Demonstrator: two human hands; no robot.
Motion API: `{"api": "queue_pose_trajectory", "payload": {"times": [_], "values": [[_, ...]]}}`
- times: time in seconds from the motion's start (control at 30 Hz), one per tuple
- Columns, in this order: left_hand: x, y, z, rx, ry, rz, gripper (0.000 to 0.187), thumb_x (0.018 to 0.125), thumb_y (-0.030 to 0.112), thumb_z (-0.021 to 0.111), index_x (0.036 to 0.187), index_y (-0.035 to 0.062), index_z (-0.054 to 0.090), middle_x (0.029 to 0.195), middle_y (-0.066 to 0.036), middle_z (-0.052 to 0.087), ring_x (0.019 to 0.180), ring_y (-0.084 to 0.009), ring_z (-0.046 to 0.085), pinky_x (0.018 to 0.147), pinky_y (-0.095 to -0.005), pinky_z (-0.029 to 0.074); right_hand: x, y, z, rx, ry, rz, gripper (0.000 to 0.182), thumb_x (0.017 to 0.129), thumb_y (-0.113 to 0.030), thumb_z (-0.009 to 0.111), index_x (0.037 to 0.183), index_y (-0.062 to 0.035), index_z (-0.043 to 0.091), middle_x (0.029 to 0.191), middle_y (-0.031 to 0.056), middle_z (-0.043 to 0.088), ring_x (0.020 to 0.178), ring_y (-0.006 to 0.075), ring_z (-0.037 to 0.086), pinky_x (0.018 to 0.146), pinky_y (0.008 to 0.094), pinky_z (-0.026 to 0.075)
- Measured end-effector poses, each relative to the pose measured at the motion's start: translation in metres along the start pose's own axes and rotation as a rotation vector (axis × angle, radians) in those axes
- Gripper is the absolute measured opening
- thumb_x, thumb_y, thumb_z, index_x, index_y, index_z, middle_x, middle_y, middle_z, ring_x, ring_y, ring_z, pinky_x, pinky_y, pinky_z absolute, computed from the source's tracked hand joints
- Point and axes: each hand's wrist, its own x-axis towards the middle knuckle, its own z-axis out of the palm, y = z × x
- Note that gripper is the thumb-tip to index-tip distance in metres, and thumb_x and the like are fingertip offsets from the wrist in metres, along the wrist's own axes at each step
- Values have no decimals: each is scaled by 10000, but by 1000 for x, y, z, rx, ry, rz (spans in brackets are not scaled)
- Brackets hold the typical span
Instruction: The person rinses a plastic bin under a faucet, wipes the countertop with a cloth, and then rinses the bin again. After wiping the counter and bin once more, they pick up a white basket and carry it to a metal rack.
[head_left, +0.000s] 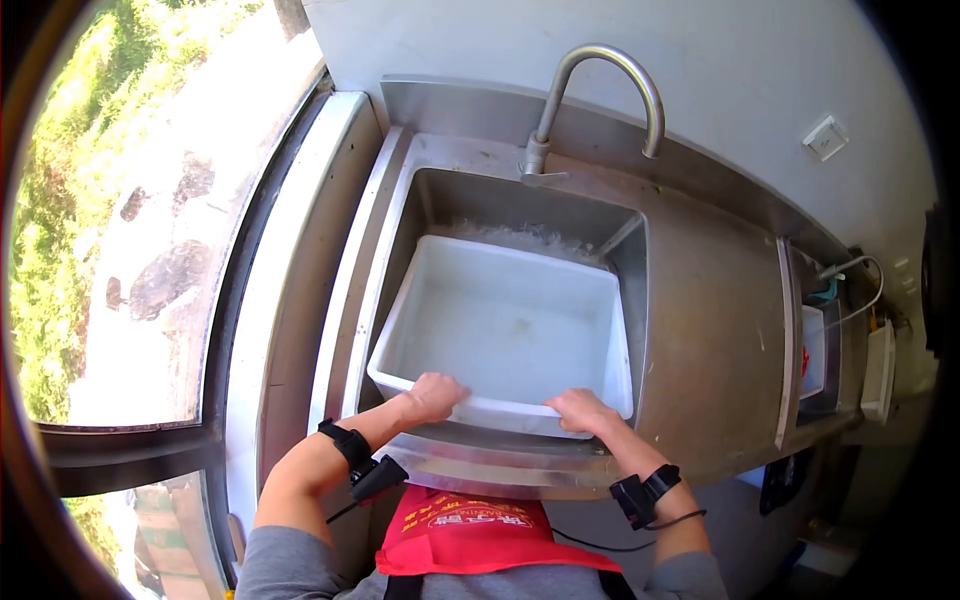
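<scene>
Head view: both forearms reach forward from the bottom edge, bent at the elbows, each with one black strap at the wrist. The left hand (432, 396) is curled over the near rim of the tub (505, 325), fingers folded onto the edge near its left corner. The right hand (582, 410) grips the same rim toward the right corner, fingers closed over the lip, knuckles up. Both hands are shut on that rim, well apart from each other along it.

The one white tub sits in the sink (428, 205), filling most of the basin. It is tilted, near rim raised at the hands and the far rim low against the sink's back wall, so the open side faces up and toward the person. Its long axis runs left to right across the sink, slightly skewed, the left corner nearer than the right.

One curved tap (600, 70) stands behind the sink, its spout arching to the right of the tub. The steel surface (705, 330) spreads right of the sink; a second, smaller basin lies at its far right end. A window (130, 240) lies left of the sink. A red apron (470, 530) shows below the sink's front edge.
</scene>
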Motion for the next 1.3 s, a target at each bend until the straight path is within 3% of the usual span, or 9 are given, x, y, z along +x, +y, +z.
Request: {"api": "queue_pose_trajectory", "payload": {"times": [0.3,0.8,1.0,1.2,1.3], "values": [[-6,-5,-19,-50,57,-13,333,720,1,503,1017,98,619,776,-164,646,744,-329,636,640,-426,500,-2,-4,-21,33,-3,-65,373,639,-16,537,992,-90,632,815,174,636,793,337,603,703,421,478],[-2,-17,-42,-56,266,-52,117,740,84,548,849,91,591,683,-129,628,676,-323,624,574,-426,483,-13,-6,-56,118,78,42,266,718,-92,536,977,-119,591,759,162,617,746,350,587,669,429,451],[-2,-16,-44,-94,412,-23,98,691,47,516,769,78,567,650,-129,607,633,-332,614,539,-433,473,-19,-3,-50,129,222,64,270,710,-86,512,960,-157,586,748,133,625,739,342,590,640,434,454],[2,-15,-50,-71,471,-46,77,703,98,569,779,91,572,669,-104,615,661,-317,610,561,-420,476,-29,4,-42,116,546,80,213,710,-158,601,924,-158,599,749,95,632,727,313,601,614,418,463],[1,-11,-51,-80,461,-73,59,700,112,578,756,93,569,669,-98,614,668,-312,608,566,-418,478,-33,3,-40,116,591,119,222,701,-188,650,917,-158,604,766,77,636,719,300,606,610,417,466]]}}
